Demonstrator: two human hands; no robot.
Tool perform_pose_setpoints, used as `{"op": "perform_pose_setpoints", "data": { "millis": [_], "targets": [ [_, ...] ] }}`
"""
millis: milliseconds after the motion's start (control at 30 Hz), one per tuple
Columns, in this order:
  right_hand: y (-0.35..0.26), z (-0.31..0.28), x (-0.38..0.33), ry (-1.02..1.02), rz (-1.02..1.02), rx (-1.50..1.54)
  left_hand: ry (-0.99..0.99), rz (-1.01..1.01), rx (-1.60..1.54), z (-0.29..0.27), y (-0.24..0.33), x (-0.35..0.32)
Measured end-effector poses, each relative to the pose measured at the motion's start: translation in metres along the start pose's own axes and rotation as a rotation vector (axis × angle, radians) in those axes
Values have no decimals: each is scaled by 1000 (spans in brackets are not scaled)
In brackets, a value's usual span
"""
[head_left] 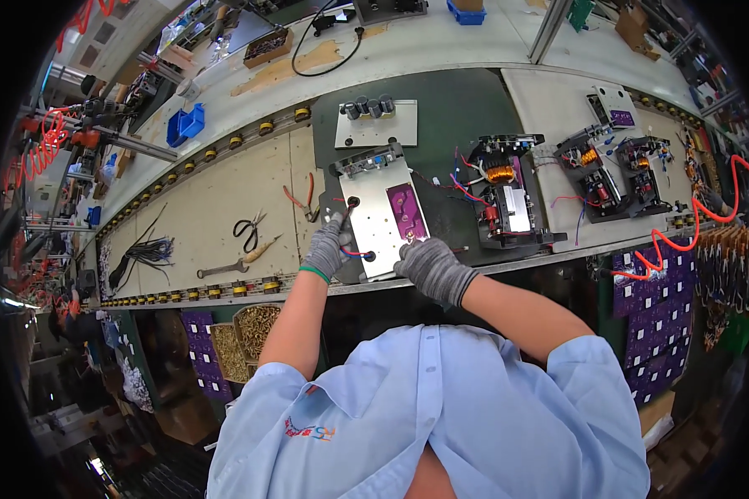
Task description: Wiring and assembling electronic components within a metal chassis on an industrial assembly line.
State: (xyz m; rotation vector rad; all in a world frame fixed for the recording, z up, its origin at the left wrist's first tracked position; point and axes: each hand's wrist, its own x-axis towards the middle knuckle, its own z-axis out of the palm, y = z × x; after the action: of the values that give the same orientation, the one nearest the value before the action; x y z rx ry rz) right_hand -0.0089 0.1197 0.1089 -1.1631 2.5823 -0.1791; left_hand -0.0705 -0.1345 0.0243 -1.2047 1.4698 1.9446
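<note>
A silver metal plate [374, 224] lies slightly tilted on the dark green mat. It carries a purple circuit board [406, 212] on its right side and a black bracket with parts along its far edge. Red and blue wires come through a hole near its near-left corner. My left hand [328, 247], in a grey glove with a green cuff, grips the plate's left edge beside those wires. At the near-right corner, my right hand [434, 269], also gloved in grey, has its fingers closed around the edge just below the purple board. Its fingertips are partly hidden.
Beyond stands another plate with capacitors [368, 123]. To the right are a black-framed assembly with a copper coil [503, 187] and similar units [607, 170]. Left lie red-handled pliers [305, 200], scissors [248, 233], a wrench [225, 270] and black cables [146, 254]. A red coiled hose [691, 224] hangs right.
</note>
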Motion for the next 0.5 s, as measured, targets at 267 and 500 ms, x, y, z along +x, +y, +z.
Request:
{"op": "perform_pose_setpoints", "data": {
  "millis": [267, 500],
  "targets": [
    [7, -7, 44, -50, -15, 20, 41, 349, 320, -22, 39, 47],
    [5, -16, 42, -60, 27, 35, 226, 453, 499, -3, -2, 114]
  ]
}}
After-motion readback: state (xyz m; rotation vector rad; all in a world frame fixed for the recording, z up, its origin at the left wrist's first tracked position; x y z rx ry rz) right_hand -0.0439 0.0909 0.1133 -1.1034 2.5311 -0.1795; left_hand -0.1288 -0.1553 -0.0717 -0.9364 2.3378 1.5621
